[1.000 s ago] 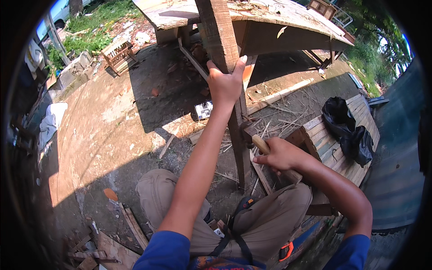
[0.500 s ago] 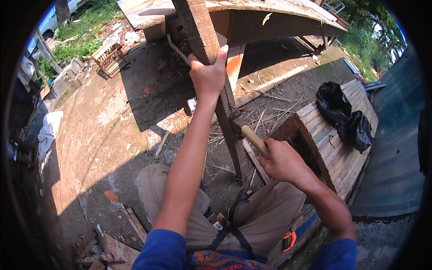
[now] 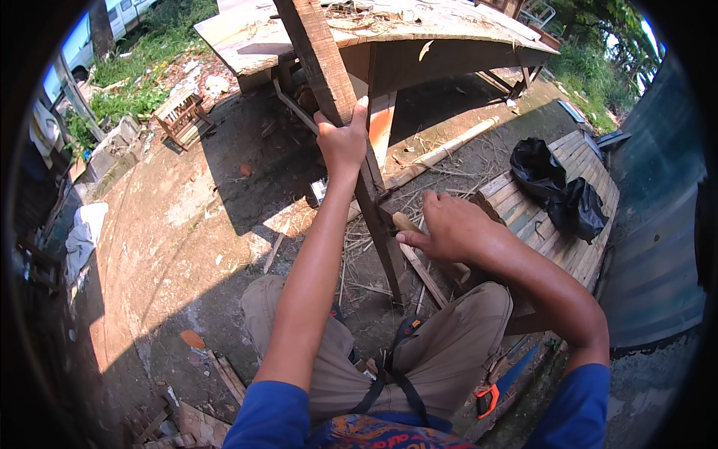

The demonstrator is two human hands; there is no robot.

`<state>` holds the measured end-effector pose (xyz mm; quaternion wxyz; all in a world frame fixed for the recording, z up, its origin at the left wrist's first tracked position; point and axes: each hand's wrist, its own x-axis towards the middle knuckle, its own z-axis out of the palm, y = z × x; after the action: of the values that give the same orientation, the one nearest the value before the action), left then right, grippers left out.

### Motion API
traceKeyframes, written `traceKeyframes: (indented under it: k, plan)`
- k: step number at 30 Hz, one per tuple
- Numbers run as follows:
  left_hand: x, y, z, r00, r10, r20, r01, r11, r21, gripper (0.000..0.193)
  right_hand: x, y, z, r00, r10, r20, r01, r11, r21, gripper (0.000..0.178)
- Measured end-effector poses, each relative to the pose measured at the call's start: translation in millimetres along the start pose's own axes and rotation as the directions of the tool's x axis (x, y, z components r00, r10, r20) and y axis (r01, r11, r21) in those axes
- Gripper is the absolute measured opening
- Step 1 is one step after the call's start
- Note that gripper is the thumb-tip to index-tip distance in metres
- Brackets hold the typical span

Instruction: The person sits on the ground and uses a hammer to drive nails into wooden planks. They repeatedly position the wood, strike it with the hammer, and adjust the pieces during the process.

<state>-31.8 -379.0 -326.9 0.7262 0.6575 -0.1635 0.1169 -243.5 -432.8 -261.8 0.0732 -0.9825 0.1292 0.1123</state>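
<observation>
A long, rough wooden beam [image 3: 321, 60] slants down in front of me from the top of the view to the ground between my legs. My left hand [image 3: 342, 146] is wrapped around its middle, thumb pointing up along the wood. Lower down, on the beam's right side, my right hand [image 3: 452, 228] grips a hammer [image 3: 404, 222] by its wooden handle, whose butt end sticks out below the fist. The dark metal head sits against the beam and is partly hidden, so its exact contact cannot be made out.
Behind the beam stands a large wooden table [image 3: 449, 26]. A slatted wooden panel [image 3: 591, 187] with black plastic bags [image 3: 542, 176] lies at right, beside a metal sheet [image 3: 654, 262]. A handsaw [image 3: 490, 400] rests by my right knee. Further left are a small wooden chair [image 3: 181, 118] and wood scraps [image 3: 198, 423].
My right hand has turned over and swung the hammer's handle downward to the right, its wrist now higher. The left hand keeps its hold on the beam. The whole view has shifted slightly.
</observation>
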Motion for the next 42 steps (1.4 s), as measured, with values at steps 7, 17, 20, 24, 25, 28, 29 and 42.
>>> traceKeyframes:
  k: [7, 17, 20, 24, 25, 28, 29, 42]
  plan:
    - [-6.2, 5.1, 7.9, 0.999, -0.046, 0.013, 0.045, 0.998, 0.032, 0.075, -18.1, 8.4, 82.4, 0.985, 0.045, -0.170, -0.068, 0.988, -0.135, 0.093]
    - [-2.1, 0.1, 6.2, 0.998, 0.037, -0.050, -0.034, 0.997, 0.064, 0.064, -0.9, 22.6, 54.9, 0.987, 0.063, 0.146, -0.096, 0.968, 0.230, 0.076]
    - [0.1, -0.3, 5.3, 0.999, 0.028, -0.041, -0.026, 0.999, 0.041, 0.067, -10.8, 18.0, 0.1, 0.995, 0.017, -0.097, -0.013, 0.999, 0.048, 0.093]
    - [0.0, -6.1, -15.5, 0.999, -0.019, -0.040, 0.022, 0.996, 0.082, 0.069, -20.9, -14.1, -22.5, 0.772, -0.154, -0.617, 0.222, 0.974, 0.035, 0.108]
    - [-2.8, -5.4, -6.3, 0.999, -0.008, -0.038, 0.010, 0.999, 0.051, 0.065, -31.2, -18.1, -11.7, 0.751, -0.166, -0.639, 0.207, 0.978, -0.012, 0.109]
    - [-0.6, -3.2, 11.6, 0.997, 0.043, -0.058, -0.038, 0.996, 0.083, 0.063, -7.3, 34.4, 66.3, 0.970, 0.054, -0.237, -0.010, 0.983, 0.185, 0.086]
    - [0.7, -5.5, 9.0, 0.996, 0.050, -0.074, -0.042, 0.994, 0.106, 0.063, -7.4, 28.4, 56.5, 0.983, 0.171, -0.060, -0.159, 0.973, 0.168, 0.077]
    - [0.3, -4.8, -7.9, 0.999, -0.018, -0.039, 0.022, 0.994, 0.106, 0.075, -23.5, -4.0, -26.8, 0.769, -0.247, -0.589, 0.249, 0.965, -0.079, 0.094]
